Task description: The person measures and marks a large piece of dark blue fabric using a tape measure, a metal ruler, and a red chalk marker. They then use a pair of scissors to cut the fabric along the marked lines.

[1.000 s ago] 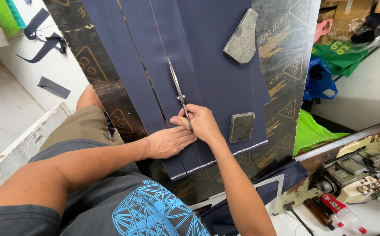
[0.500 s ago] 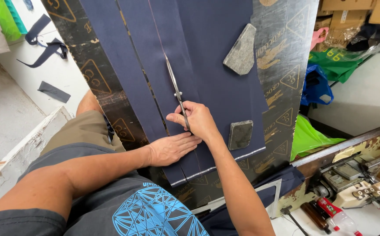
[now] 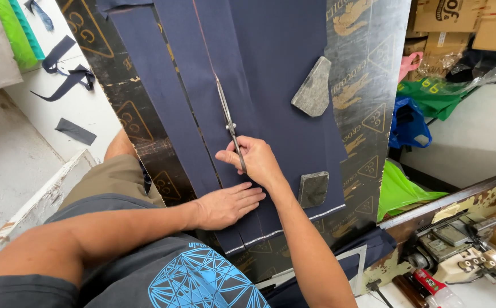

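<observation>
With the right hand (image 3: 257, 159) gripping the scissors (image 3: 229, 125) and the left hand (image 3: 228, 204) flat on the navy cloth (image 3: 282, 68), any slip of the fabric could skew the cut.

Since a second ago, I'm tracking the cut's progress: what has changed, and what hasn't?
The right hand has pushed the scissors a little farther up the navy fabric, lengthening the slit behind them. The left hand stays flat on the cloth near the hem. Nothing was picked up or released. Both stone weights lie where they were.
</observation>
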